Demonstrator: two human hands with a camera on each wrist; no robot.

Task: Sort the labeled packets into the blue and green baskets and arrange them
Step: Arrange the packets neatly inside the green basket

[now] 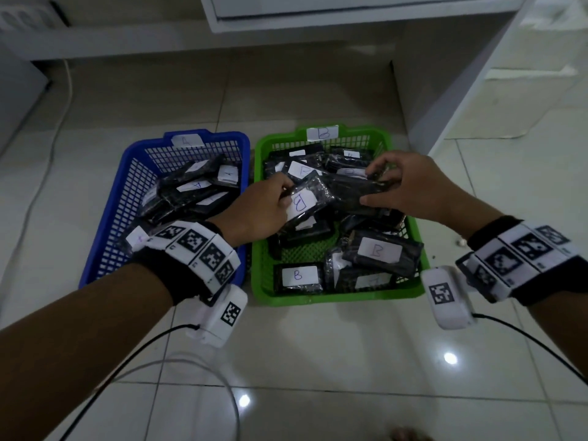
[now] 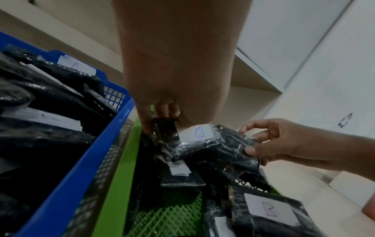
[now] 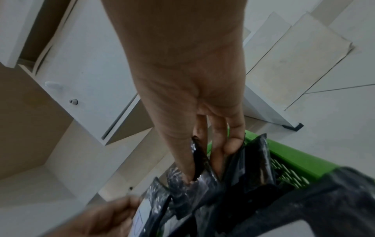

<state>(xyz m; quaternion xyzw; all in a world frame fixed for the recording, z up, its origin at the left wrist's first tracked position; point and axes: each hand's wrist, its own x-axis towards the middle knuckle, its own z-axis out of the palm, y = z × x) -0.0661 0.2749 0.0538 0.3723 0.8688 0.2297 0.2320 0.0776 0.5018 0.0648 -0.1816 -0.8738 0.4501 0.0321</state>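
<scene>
A blue basket (image 1: 105,237) tagged A and a green basket (image 1: 331,296) tagged B stand side by side on the floor, both holding black packets with white labels. Over the green basket my left hand (image 1: 270,205) grips one end of a black packet marked B (image 1: 310,200), thumb on its white label (image 2: 199,132). My right hand (image 1: 401,186) pinches a second black packet (image 1: 353,189) between thumb and fingers, right beside the first. In the right wrist view the fingers (image 3: 233,144) curl round that black packet (image 3: 251,168).
White cabinets (image 1: 461,100) stand behind and to the right of the baskets. Cables (image 1: 203,370) trail across the tiled floor near my forearms. More B packets (image 1: 378,251) lie loose in the near half of the green basket.
</scene>
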